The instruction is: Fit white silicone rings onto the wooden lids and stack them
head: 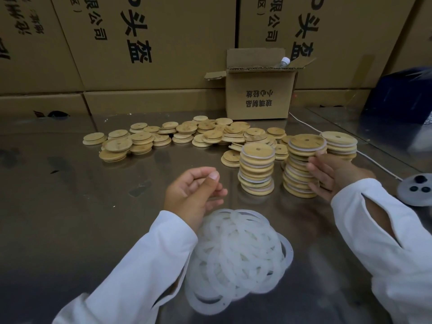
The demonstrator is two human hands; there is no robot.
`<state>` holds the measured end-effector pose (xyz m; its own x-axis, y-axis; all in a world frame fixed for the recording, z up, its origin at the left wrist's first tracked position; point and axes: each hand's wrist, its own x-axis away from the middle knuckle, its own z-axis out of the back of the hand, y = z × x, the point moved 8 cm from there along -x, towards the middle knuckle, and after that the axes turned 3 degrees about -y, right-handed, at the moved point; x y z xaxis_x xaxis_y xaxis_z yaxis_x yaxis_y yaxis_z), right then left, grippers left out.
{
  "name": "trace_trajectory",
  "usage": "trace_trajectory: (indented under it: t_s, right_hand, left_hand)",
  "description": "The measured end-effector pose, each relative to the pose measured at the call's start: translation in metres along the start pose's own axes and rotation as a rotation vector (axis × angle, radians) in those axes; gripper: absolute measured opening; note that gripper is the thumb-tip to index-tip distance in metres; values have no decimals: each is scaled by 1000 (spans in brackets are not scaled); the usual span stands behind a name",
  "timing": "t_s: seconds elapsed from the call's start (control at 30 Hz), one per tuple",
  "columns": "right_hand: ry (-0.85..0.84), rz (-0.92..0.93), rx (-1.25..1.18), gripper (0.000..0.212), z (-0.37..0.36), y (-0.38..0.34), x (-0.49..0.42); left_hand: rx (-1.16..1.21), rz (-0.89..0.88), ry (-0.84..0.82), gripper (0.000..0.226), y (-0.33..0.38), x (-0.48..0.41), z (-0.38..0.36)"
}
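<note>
- Head view: right hand (332, 175) grasps the middle stack of ringed lids (301, 157) from its right side, with the fingers curled against the column from mid-height down to the base.
- Left hand (194, 195) is clenched, thumb pressed on the forefinger. No ring is visible in it. It is held above the steel table (70, 206).
- White silicone rings (238, 256) lie in a loose overlapping heap just below the left wrist, on the wearer's side of it.
- Bare wooden lids (182, 136) are scattered well beyond the left hand. A second ringed stack (256, 169) stands between the two hands. A third stack (340, 143) sits just behind the right-hand grip.
- Rings, judged: thin, floppy, light and translucent. They probably cling to each other, so peel one off the top of the heap with a pinch at its edge.
- Lids, judged: stiff, light and smooth-faced. Take them by the rim and leave the groove free for the ring.
- Stacks, judged: layers sit offset and the columns lean slightly. A push high up could topple the held one, so support it low.
</note>
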<state>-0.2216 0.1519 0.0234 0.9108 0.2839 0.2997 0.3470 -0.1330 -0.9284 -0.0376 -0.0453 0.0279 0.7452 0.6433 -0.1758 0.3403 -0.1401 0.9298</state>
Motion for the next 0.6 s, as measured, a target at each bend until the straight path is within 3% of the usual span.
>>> trace_trajectory:
  t_s: [0.1,0.17,0.23,0.3,0.37,0.43,0.5,0.6]
  right_hand:
    - [-30,33,-10,22,-4,-2,0]
    - [-17,46,-39,19,-2,-5,1]
    - [40,8,-27,14,2,-4,2]
    - [203,2,-3,18,13,-2,2]
    - [401,234,-30,15,20,-11,10]
    - [430,627,-10,26,8,-27,38]
    - [276,931,100,35,-22,-31,62]
    - [-71,1093,434,35,-72,-9,75]
  left_hand:
    - [-8,3,-9,6,0,1,-1]
    - [-12,1,-8,6,1,1,-1]
    - [-10,0,-3,6,1,1,-2]
    - [-10,3,1,6,1,2,-2]
    - [-15,9,2,6,1,2,-2]
    - [-31,16,6,6,0,2,-1]
    - [-39,23,6,6,-1,2,-1]
    - [-44,26,11,6,-2,1,0]
